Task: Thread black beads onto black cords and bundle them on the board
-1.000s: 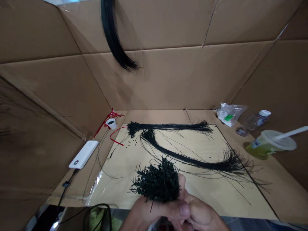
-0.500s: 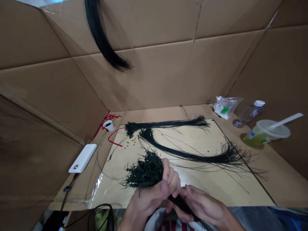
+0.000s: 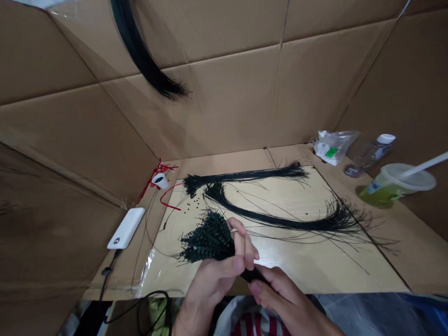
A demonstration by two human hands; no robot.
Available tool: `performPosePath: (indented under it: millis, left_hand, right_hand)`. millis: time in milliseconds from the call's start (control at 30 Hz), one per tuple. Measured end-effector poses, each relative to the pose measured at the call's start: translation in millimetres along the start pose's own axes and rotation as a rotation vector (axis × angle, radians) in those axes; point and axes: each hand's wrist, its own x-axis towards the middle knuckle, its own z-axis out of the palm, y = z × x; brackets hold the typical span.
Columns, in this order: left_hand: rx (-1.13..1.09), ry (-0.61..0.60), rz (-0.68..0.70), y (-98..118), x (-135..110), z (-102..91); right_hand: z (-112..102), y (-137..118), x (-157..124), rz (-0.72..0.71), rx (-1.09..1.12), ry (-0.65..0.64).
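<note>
My left hand (image 3: pixel 224 270) is closed around a thick bundle of black ties (image 3: pixel 206 238), whose knobbed heads fan out to the upper left. My right hand (image 3: pixel 280 294) sits just below and to the right, fingers curled on the bundle's dark tail end near my lap. Both hands hover over the near edge of a pale wooden board (image 3: pixel 308 266). Two long bundles of black ties lie on the board: a straight one (image 3: pixel 245 176) at the back and a curved one (image 3: pixel 280 221) sweeping to the right.
Cardboard walls enclose the space. A white power bank (image 3: pixel 126 227) with a cable lies at left, a small white cup (image 3: pixel 161 180) and red ties behind it. At right stand a plastic bag (image 3: pixel 332 147), a bottle (image 3: pixel 371 151) and a lidded green drink (image 3: pixel 399 186).
The bundle has tilted from upright to pointing left. My right hand came out from under the left and slid down onto the bundle's tail. The view shifted slightly.
</note>
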Motion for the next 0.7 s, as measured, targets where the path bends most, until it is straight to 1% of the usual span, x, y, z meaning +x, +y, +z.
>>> performPosePath:
  millis: [67, 233, 333, 500, 633, 700]
  left_hand:
    - [0.063, -0.013, 0.027, -1, 0, -2.9]
    - [0.208, -0.038, -0.046, -3, -1, -5.5]
    - [0.242, -0.017, -0.046, -4, -1, -2.4]
    - [0.246, 0.059, -0.051, -3, 0, 8.7]
    - [0.349, 0.038, -0.101, 4, -2, 18.2]
    - [0.373, 0.034, -0.097, 7, -4, 21.5]
  right_hand:
    - [1, -4, -1, 0.037, -0.005, 0.033]
    - [6, -5, -4, 0.084, -0.010, 0.109]
    - [7, -4, -5, 0.109, -0.007, 0.135]
    - [7, -1, -4, 0.048, -0.035, 0.104]
    - [6, 13, -5, 0.047, -0.109, 0.111]
    - [5, 22, -6, 0.024, -0.144, 0.117]
